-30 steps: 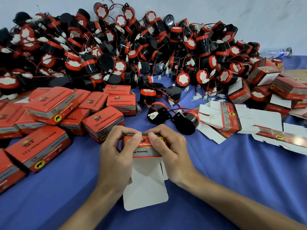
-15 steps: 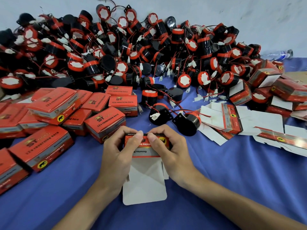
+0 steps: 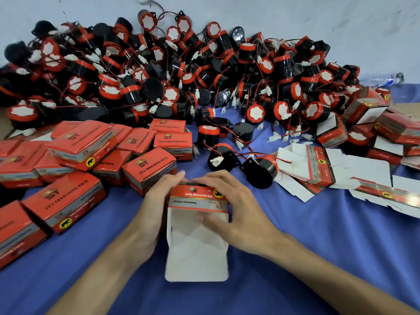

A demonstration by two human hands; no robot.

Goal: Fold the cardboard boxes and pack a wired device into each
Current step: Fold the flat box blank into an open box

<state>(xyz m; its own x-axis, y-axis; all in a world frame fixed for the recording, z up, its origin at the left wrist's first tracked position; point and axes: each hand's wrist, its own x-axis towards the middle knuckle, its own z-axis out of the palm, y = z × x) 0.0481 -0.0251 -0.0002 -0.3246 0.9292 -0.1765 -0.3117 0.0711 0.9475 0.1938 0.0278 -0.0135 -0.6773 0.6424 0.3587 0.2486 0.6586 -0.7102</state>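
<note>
Left hand (image 3: 156,201) and right hand (image 3: 241,210) grip the half-folded box (image 3: 197,195); a rushed tuck could crease its open flap (image 3: 195,260).

it looked like a small packing workshop: a heap of identical black-and-red wired horns (image 3: 246,52) lay against a bare wall (image 3: 295,17), with closed red boxes (image 3: 75,144) and flat carton blanks (image 3: 356,167) spread over a blue-covered table (image 3: 318,246).

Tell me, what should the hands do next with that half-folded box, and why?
Probably the right hand should let go and reach for the nearest black horn while the left hand steadies the box: it looks formed but empty, its white flap lying open toward the person.
</note>
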